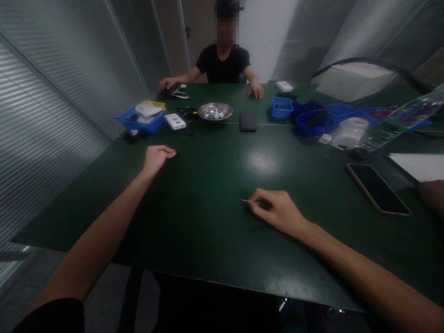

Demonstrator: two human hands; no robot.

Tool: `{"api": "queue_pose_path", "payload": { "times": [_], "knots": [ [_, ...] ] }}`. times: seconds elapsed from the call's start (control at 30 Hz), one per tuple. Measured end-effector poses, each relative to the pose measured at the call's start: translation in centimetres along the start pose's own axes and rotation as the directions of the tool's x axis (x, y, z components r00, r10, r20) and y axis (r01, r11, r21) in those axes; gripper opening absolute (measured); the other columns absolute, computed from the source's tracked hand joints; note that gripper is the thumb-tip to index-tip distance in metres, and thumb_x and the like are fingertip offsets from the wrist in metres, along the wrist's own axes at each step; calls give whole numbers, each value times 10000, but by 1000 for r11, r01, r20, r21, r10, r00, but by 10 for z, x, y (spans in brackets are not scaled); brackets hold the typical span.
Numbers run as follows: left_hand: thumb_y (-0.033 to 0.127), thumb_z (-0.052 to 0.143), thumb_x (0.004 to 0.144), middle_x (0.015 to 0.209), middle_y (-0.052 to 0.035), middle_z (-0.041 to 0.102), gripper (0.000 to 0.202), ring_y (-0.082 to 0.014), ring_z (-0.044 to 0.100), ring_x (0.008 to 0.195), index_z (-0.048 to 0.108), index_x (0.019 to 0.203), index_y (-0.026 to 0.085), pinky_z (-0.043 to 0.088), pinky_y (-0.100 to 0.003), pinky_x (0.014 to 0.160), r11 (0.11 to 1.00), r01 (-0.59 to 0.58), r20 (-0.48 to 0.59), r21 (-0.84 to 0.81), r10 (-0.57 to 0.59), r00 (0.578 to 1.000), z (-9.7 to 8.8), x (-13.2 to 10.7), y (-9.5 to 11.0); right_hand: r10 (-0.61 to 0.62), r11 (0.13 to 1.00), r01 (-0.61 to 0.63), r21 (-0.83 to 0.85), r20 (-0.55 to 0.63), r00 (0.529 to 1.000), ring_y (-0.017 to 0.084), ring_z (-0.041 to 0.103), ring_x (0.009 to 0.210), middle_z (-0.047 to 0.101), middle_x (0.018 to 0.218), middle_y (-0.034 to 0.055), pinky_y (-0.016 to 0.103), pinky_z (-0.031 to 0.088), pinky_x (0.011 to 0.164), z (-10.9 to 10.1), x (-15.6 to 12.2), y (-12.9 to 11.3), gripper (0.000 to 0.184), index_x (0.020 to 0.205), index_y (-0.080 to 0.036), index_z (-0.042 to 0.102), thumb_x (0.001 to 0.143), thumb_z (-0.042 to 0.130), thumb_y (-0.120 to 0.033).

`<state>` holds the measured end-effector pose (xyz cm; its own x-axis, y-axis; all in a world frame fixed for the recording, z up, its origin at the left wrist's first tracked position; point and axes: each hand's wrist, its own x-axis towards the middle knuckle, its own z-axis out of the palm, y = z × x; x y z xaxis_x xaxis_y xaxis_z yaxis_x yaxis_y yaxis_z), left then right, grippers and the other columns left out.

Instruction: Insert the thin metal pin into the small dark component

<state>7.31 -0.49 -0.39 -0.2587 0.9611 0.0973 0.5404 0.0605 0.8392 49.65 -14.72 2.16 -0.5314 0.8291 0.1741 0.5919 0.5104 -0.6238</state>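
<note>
My left hand (157, 157) rests on the dark green table (215, 185) at the left. Its fingers are curled together around a small dark thing that I cannot make out at the fingertips. My right hand (277, 210) lies nearer the front, right of centre. It pinches a thin, pale, pin-like tool (245, 200) whose tip points left and touches the table.
A phone (378, 188) lies face up at the right, beside white paper (421, 165). Further back are a metal bowl (215, 111), a black case (248, 122), a white device (175, 121) and blue bins (140, 118) (281, 107). A person in black sits opposite, hands on the table.
</note>
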Motion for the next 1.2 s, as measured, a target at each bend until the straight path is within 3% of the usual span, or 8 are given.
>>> {"api": "queue_pose_path", "payload": {
  "times": [0.13, 0.33, 0.57, 0.8, 0.87, 1.07, 1.13, 1.2],
  "knots": [
    [278, 723, 801, 1001, -96, 750, 148, -270, 671, 920, 784, 894, 179, 506, -410, 875, 962, -178, 22, 205, 178, 984, -2, -3, 3, 5, 1000, -5, 2, 6, 1000, 131, 607, 609, 709, 760, 8, 263, 424, 587, 0, 0, -1, 191, 901, -203, 707, 977, 577, -320],
    [271, 557, 958, 1058, -149, 668, 211, -339, 572, 1071, 753, 963, 195, 432, -469, 945, 712, -481, 166, 512, 468, 868, -3, -21, 11, 8, 1000, -8, -6, 4, 1000, 131, 608, 607, 695, 751, -1, 272, 425, 593, 0, -1, 0, 192, 886, -204, 702, 976, 582, -323],
    [107, 569, 879, 1080, -188, 629, 273, -379, 555, 1085, 731, 1091, 166, 397, -490, 962, 525, -543, 294, 656, 485, 823, 3, -32, 15, 11, 1000, -11, 5, 0, 1000, 127, 612, 613, 697, 755, -3, 270, 424, 598, 0, -1, -2, 183, 885, -201, 703, 972, 585, -311],
    [69, 579, 864, 1090, -217, 635, 256, -376, 563, 1047, 707, 1085, 93, 436, -470, 902, 226, -539, 415, 811, 428, 803, 14, -43, 32, 8, 1000, -8, 12, 10, 1000, 130, 615, 622, 698, 760, 1, 261, 423, 597, 0, -2, 0, 176, 891, -199, 701, 969, 591, -312],
    [99, 558, 907, 1089, -209, 643, 234, -358, 572, 1037, 712, 1084, 92, 441, -458, 894, 265, -537, 388, 801, 454, 802, 11, -41, 29, 4, 1000, -5, 18, 9, 1000, 131, 618, 626, 700, 765, 3, 258, 425, 596, 0, -2, 0, 174, 894, -200, 700, 970, 590, -311],
    [296, 587, 1001, 1086, -109, 685, 207, -267, 614, 1026, 735, 1078, 174, 483, -410, 917, 653, -525, 200, 546, 508, 838, -9, -26, 11, 1, 1000, -1, 26, 4, 1000, 133, 613, 617, 695, 757, 2, 258, 421, 598, 0, -1, 0, 177, 887, -202, 697, 975, 594, -316],
    [312, 626, 987, 1079, -82, 685, 183, -238, 625, 995, 737, 1067, 191, 500, -388, 891, 709, -566, 252, 420, 508, 824, -7, -30, 17, 4, 1000, -5, 25, 4, 1000, 133, 612, 617, 697, 763, 5, 257, 417, 595, 0, -1, 0, 181, 895, -201, 699, 979, 593, -320],
    [315, 632, 990, 1087, -74, 671, 184, -208, 628, 944, 737, 1077, 191, 514, -350, 826, 730, -631, 369, 263, 528, 765, 5, -44, 32, 7, 1000, -7, 27, 4, 1000, 132, 609, 615, 696, 763, 7, 255, 413, 591, 1, -1, 1, 180, 899, -199, 702, 979, 594, -318]
  ]
}}
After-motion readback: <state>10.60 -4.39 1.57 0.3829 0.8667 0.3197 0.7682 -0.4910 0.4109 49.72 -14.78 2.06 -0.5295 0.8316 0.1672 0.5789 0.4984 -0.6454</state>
